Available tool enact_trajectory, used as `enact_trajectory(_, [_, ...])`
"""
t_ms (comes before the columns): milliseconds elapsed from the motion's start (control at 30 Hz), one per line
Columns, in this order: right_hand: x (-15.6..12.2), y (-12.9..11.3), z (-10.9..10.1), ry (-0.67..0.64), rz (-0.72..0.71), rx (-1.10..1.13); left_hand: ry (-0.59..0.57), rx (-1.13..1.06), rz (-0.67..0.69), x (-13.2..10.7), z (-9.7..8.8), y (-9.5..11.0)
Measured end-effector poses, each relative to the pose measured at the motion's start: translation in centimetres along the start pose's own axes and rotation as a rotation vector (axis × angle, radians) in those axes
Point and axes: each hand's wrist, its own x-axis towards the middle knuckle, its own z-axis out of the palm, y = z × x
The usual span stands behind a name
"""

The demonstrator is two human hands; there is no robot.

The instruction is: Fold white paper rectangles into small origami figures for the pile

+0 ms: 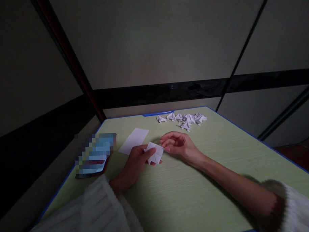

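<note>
A small folded white paper piece [155, 154] lies between both hands on the pale green table [187, 196]. My left hand [134, 164] grips its left side, thumb on top. My right hand [178, 144] pinches its right corner with thumb and forefinger, the other fingers curled loosely. Both forearms rest on the table in white knitted sleeves.
A flat white paper sheet [133, 140] lies just behind my left hand. Several finished folded paper shapes [185, 120] are heaped at the table's far edge. A blurred-out flat object [95, 154] sits at the left edge. Dim walls surround the blue-rimmed table.
</note>
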Motion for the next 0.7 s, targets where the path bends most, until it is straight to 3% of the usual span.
enact_trajectory(100, [0.2,-0.2,-0.5,0.136,0.012,0.109,0.019,-0.022,-0.001,0.1,-0.2,-0.4])
enact_trajectory(167, [0.3,-0.3,-0.6,0.156,0.034,0.094,0.03,-0.046,-0.007,0.2,-0.3,-0.5])
enact_trajectory(467, [-0.3,0.1,0.7,-0.062,0.064,-0.139,0.005,-0.045,-0.031,0.1,0.0,-0.2])
enact_trajectory(700, [-0.2,0.3,0.4,-0.114,-0.062,-0.183,-0.007,-0.034,-0.052,0.0,0.0,-0.2])
